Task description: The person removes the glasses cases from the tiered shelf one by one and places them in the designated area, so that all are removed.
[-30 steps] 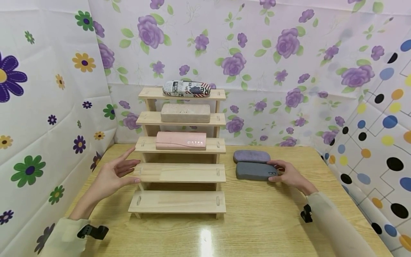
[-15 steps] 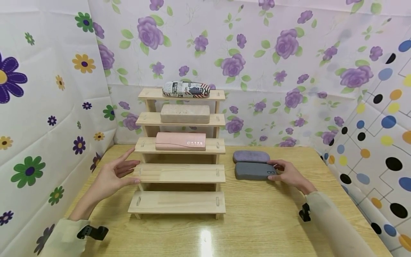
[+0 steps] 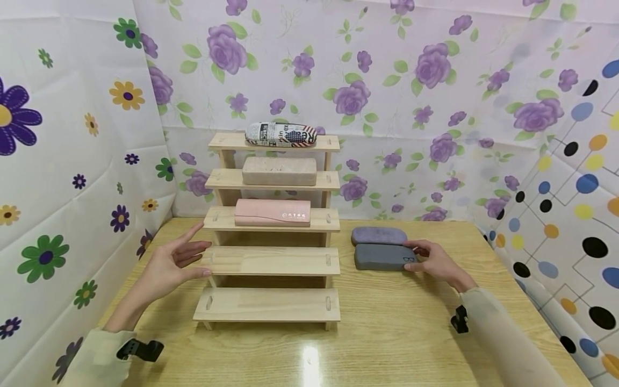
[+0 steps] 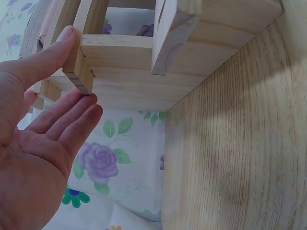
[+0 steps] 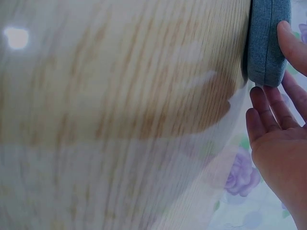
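Head view: the grey-blue case [image 3: 379,258], marked with a small spectacles emblem, lies on the wood-grain table [image 3: 406,322], to the right of the stepped wooden rack [image 3: 282,305]. The right hand [image 3: 435,263] grips its right end, thumb at the front, fingers behind. A purple case [image 3: 379,235] lies immediately behind, blocking the rear side. The left hand [image 3: 166,269] holds the left end of the rack's second-lowest shelf between thumb and fingertips. The rack itself stands between the two hands. Its three upper shelves carry, from the top, a newsprint-patterned case [image 3: 280,135], a beige case [image 3: 279,172] and a pink case [image 3: 273,211] with white lettering. A rose-print cloth [image 3: 387,161] hangs behind the table, a daisy-print cloth [image 3: 96,188] on the left and a dotted cloth [image 3: 570,226] on the right.

Left wrist view: the thumb lies along the plank's end, with fingertips meeting its other edge. Further planks crowd close by. Firmness of hold cannot be determined.

Right wrist view: only one end of the grey-blue case shows, a seam running along its side. The thumb presses one face; the fingers are partly hidden at the opposite one.
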Available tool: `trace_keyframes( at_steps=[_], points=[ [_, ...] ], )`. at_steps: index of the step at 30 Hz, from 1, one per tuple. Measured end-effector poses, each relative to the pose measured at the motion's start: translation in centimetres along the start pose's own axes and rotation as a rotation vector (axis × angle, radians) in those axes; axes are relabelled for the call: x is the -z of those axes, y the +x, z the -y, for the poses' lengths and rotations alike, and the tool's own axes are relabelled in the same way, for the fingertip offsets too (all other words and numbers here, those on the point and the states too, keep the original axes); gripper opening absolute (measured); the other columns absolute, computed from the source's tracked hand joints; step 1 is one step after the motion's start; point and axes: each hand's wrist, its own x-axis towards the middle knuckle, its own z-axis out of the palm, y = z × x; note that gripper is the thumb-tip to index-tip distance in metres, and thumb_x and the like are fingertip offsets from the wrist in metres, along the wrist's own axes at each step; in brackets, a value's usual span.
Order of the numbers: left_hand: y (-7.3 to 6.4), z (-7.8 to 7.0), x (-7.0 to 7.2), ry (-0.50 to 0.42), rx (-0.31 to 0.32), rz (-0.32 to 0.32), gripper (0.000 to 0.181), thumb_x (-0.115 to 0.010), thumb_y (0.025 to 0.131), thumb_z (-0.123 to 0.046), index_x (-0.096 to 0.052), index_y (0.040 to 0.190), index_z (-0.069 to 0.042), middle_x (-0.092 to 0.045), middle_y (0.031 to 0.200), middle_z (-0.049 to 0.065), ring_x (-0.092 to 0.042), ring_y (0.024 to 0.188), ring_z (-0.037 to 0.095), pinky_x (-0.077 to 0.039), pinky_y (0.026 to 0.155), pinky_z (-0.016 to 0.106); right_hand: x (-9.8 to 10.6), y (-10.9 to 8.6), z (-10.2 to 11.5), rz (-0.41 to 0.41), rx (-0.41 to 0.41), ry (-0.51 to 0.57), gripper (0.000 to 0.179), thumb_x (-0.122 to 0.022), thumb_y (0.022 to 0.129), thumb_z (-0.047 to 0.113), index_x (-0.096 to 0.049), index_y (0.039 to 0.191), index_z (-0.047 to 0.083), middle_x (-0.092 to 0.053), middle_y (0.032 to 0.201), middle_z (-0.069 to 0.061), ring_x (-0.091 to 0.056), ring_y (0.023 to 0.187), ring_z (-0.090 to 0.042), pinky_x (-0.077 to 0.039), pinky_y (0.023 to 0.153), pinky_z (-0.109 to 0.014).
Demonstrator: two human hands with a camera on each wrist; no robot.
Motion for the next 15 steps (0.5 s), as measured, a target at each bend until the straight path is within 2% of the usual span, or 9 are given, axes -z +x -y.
trace_keyframes(
  at_steps=[8, 12, 15],
  points=[
    [-0.05, 0.01, -0.01, 0.000, 0.007, -0.004, 0.104, -0.091, 0.083, -0.005, -0.033, 0.168, -0.024, -0.067, 0.136, 0.023, -0.065, 0.126, 0.025, -0.056, 0.099, 0.024, -0.16, 0.01, 0.13, -0.005, -0.001, -0.034, 0.070, -0.086, 0.092, 0.019, -0.054, 0.152, 0.000, -0.058, 0.137, -0.022, -0.057, 0.120, -0.037, -0.052, 0.101, -0.050],
    [-0.11, 0.00, -0.01, 0.003, 0.014, -0.008, 0.104, -0.092, 0.083, -0.007, -0.034, 0.167, -0.024, -0.067, 0.135, 0.022, -0.065, 0.125, 0.018, -0.056, 0.099, 0.024, -0.22, -0.05, 0.25, -0.001, -0.005, -0.026, 0.071, -0.086, 0.092, 0.018, -0.053, 0.152, 0.000, -0.058, 0.139, -0.023, -0.057, 0.121, -0.038, -0.052, 0.102, -0.052],
    [-0.12, -0.01, -0.01, 0.006, 0.014, -0.009, 0.104, -0.092, 0.083, -0.007, -0.034, 0.167, -0.024, -0.067, 0.135, 0.022, -0.065, 0.124, 0.017, -0.056, 0.099, 0.024, -0.14, -0.15, 0.32, 0.002, -0.002, -0.017, 0.072, -0.086, 0.092, 0.018, -0.053, 0.153, 0.000, -0.057, 0.140, -0.023, -0.057, 0.122, -0.039, -0.051, 0.103, -0.054]
  ],
)
